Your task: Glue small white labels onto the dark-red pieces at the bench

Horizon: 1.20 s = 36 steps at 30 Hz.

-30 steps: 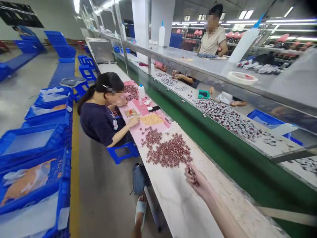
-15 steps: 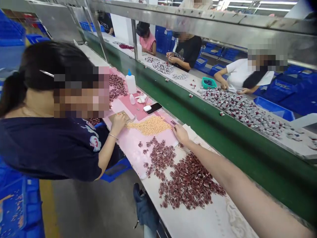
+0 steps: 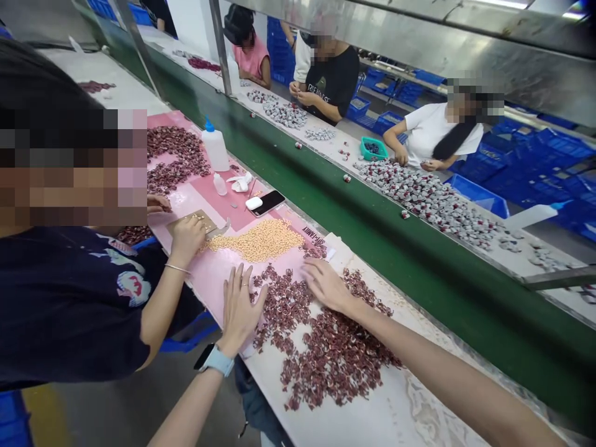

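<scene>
My left hand (image 3: 239,309), with a watch on its wrist, is spread at the left edge of the smaller heap of dark red pieces (image 3: 286,301); nothing shows in it. My right hand (image 3: 325,282) rests at the right side of that heap, fingers stretched out and slightly blurred, holding nothing visible. Below it lies a larger heap of dark red pieces (image 3: 335,360), partly under my right forearm. Beyond both hands a pile of small yellow pieces (image 3: 263,241) lies on the pink sheet (image 3: 205,270). A few dark red pieces (image 3: 315,248) sit beside the yellow pile.
A person's hand (image 3: 189,236) works over a brown board (image 3: 212,218) at left. A phone (image 3: 269,202), a white case (image 3: 254,203) and a large bottle (image 3: 215,149) stand farther back. Across the green belt (image 3: 326,205), several people sit by grey-and-red pieces (image 3: 419,192).
My left hand has come into view beside the smaller heap. My right hand has moved back from the yellow pile's edge to the dark red pieces. The camera view has shifted.
</scene>
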Available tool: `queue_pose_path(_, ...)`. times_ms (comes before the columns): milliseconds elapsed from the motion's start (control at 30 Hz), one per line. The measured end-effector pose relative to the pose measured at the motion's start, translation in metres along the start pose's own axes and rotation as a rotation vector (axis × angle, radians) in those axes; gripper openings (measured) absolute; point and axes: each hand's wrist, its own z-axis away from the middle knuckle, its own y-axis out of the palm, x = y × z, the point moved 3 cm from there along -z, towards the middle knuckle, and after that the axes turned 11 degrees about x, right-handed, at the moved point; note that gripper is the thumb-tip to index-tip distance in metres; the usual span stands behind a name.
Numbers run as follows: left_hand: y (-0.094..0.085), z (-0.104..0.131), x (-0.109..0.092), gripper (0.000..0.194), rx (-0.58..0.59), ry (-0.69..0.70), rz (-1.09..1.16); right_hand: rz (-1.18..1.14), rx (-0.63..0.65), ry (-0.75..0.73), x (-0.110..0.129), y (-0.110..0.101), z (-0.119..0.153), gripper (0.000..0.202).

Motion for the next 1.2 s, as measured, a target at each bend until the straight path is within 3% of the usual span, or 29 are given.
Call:
queue_pose_path(167,0.019,0.013,-0.007,0.063,0.117,0.089,-0.057,0.003,0.184,-0.161,0.026,0.023,-0.011,0.048)
queue_pose_path(333,0.031,0.021,-0.026,0.065,0.274,0.229,-0.066,-0.011,0.253,-0.199,0.040,0.019,0.026,0.045)
queue_pose_path(433,0.040,0.016,-0.036,0.067,0.300,0.262,-0.065,-0.003,0.201,-0.098,0.021,0.001,0.042,0.038)
queue_pose_path(533,0.047,0.002,-0.041,0.068,0.233,0.215,-0.068,0.021,0.131,0.065,-0.010,-0.014,0.045,0.037)
queue_pose_path(600,0.051,-0.008,-0.043,0.062,0.239,0.219,-0.069,0.024,0.143,0.088,-0.022,-0.016,0.048,0.033)
queue_pose_path(700,0.056,-0.011,-0.048,0.053,0.331,0.283,-0.060,0.011,0.200,0.042,-0.022,-0.014,0.066,0.027)
queue_pose_path(867,0.066,0.012,-0.066,0.051,0.435,0.349,-0.029,-0.033,0.251,-0.014,-0.013,-0.026,0.102,0.028)
queue_pose_path(1033,0.090,0.035,-0.094,0.051,0.479,0.400,-0.004,-0.036,0.126,0.133,-0.050,-0.042,0.084,0.034)
queue_pose_path(1200,0.116,0.045,-0.114,0.048,0.516,0.420,-0.004,-0.091,0.136,0.125,-0.066,-0.035,0.086,0.035)
